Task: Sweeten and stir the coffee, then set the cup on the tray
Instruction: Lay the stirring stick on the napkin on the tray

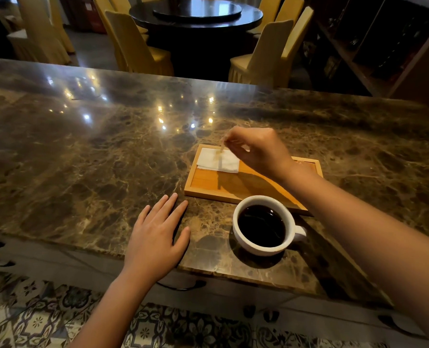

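Observation:
A white cup (241,234) of black coffee stands on the marble counter near its front edge, handle to the right. Just behind it lies a wooden tray (208,183) with a white napkin (217,160) in its far left corner. My right hand (256,149) hovers over the tray's far side, fingers pinched on a thin, blurred stick (222,146) whose lower end hangs just above the napkin. My left hand (155,237) rests flat on the counter left of the cup, fingers spread, holding nothing.
The brown marble counter (95,151) stretches wide to the left and right. Beyond its far edge stand yellow-covered chairs (138,46) around a dark round table (195,16). A wooden shelf (384,46) is at the far right. Patterned floor tiles (45,317) lie below.

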`<state>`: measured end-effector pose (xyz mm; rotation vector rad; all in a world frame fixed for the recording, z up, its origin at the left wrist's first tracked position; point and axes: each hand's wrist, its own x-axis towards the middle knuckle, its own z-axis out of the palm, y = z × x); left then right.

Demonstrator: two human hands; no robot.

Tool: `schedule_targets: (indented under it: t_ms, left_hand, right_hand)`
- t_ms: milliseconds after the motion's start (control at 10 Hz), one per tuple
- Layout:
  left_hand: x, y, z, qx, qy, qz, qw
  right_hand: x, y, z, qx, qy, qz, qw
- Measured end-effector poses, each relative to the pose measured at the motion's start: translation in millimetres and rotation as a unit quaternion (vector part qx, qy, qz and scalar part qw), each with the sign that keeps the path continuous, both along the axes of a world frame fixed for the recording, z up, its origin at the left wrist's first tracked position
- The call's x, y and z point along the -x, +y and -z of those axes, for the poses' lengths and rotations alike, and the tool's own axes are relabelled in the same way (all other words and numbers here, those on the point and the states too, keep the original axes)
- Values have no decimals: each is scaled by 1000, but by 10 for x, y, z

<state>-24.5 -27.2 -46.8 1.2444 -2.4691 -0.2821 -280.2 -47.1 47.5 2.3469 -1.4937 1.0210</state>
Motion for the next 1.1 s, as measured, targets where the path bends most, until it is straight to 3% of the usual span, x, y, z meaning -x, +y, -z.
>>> schedule_targets:
  t_ms: [200,300,500,600,800,1100]
  left_hand:
    - [0,6,-6,0,2,0,1000]
    - [2,5,-8,-1,5,0,1000]
    - [2,3,-3,-1,4,-2,1000]
    - [-1,-2,1,0,4,-1,1000]
    - [-1,-3,5,2,6,0,1000]
    - [-2,-5,21,10,3,2,1000]
  right_hand:
    - [-103,-81,122,-24,126,-48,991]
    - [-117,-78,147,-37,141,-62,987]
    - [-106,-65,143,-138,127,-78,979]
    - [-109,-70,48,-236,46,-63,969]
    - [-21,206,-253,-227,-83,7,970]
    - [150,1220,-40,-208,17,210,955]
